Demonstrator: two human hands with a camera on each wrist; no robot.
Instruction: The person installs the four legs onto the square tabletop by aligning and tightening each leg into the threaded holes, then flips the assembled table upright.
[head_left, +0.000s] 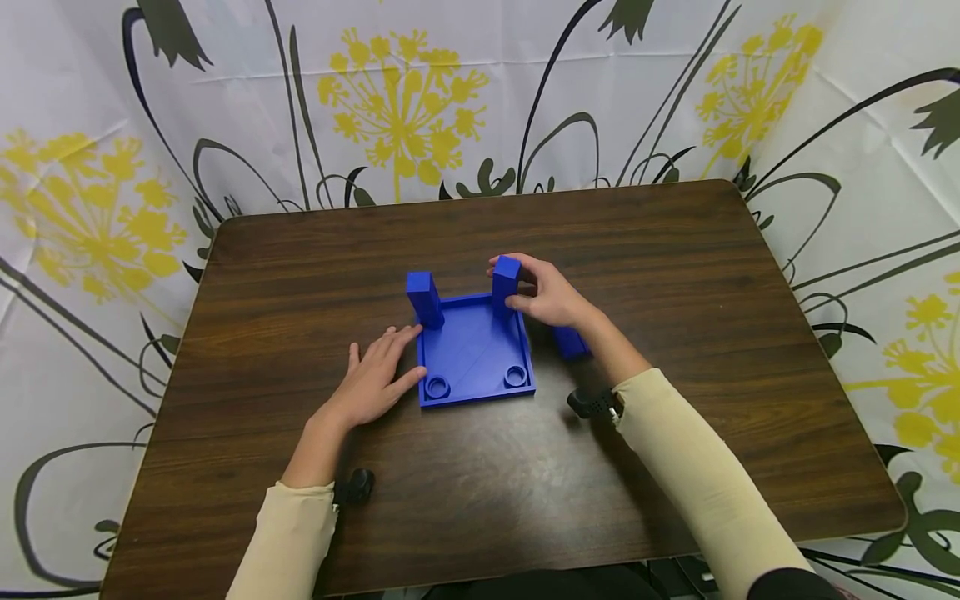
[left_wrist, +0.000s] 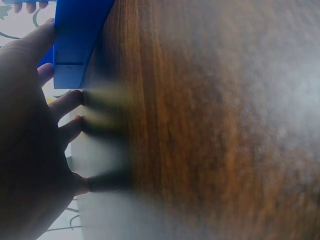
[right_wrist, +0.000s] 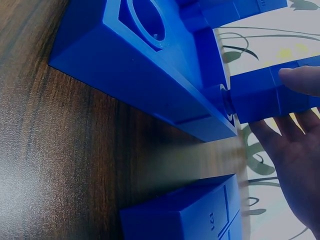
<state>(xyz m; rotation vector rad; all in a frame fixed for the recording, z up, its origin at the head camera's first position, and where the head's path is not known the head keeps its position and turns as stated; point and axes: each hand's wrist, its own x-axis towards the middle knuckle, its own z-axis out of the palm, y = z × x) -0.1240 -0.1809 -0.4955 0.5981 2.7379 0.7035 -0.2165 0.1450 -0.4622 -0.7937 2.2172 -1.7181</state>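
Note:
A square blue tabletop piece (head_left: pixel 474 346) with a raised rim lies on the table, round sockets (head_left: pixel 437 387) showing at its two near corners. At its far left corner a blue table leg (head_left: pixel 424 298) stands upright. My right hand (head_left: pixel 551 293) grips a second blue leg (head_left: pixel 506 283) between thumb and fingers over the far right corner. In the right wrist view this leg's (right_wrist: pixel 260 95) narrow end peg sits right at the corner socket. With fingers spread, my left hand (head_left: pixel 375 379) rests against the piece's left side, its thumb touching the rim.
Another blue block (head_left: pixel 572 342) lies on the brown wooden table (head_left: pixel 660 275) right of the tabletop piece, partly behind the right forearm. A flower-patterned cloth (head_left: pixel 465 100) hangs behind the table and along its sides.

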